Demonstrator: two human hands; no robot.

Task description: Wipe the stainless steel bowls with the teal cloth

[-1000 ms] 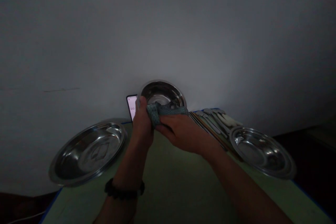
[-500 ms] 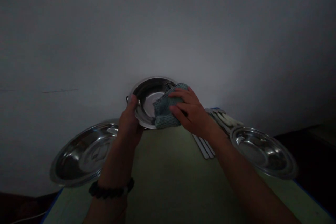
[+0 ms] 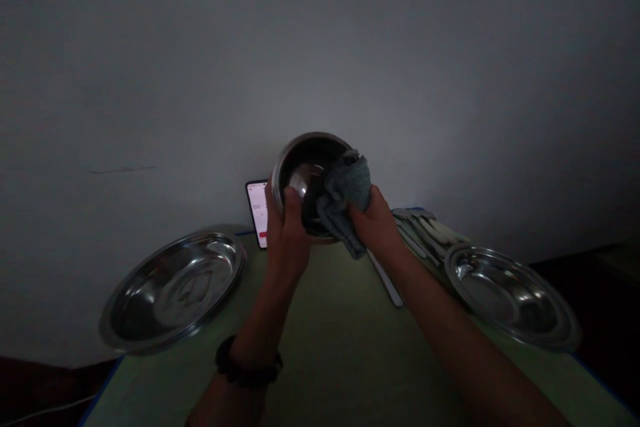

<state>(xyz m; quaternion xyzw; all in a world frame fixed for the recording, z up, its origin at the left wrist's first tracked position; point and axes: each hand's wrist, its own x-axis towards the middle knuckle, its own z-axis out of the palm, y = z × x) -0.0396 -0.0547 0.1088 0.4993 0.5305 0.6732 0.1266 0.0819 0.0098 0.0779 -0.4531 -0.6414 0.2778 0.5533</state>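
Note:
A round, shiny steel bowl (image 3: 295, 167) is held up above the far end of the table, tilted so its inside faces me. My left hand (image 3: 287, 233) grips its left rim, thumb inside and fingers behind. My right hand (image 3: 373, 223) is closed on a bunched grey-green cloth (image 3: 347, 190), which covers the right part of the bowl. Whether the cloth presses on the inner wall is hard to tell in the dim light. The bowl's lower right rim is hidden behind the cloth.
A large steel basin (image 3: 170, 287) stands on the left of the green table (image 3: 340, 347), another steel basin (image 3: 510, 293) on the right. Several pieces of cutlery (image 3: 425, 233) lie beyond the right forearm. A phone (image 3: 259, 213) leans against the wall (image 3: 320, 47) behind my left hand.
Both hands have moved slightly right with the bowl, which now faces me more directly. The cloth has come up and is bunched tighter in my right hand. The phone has come into view.

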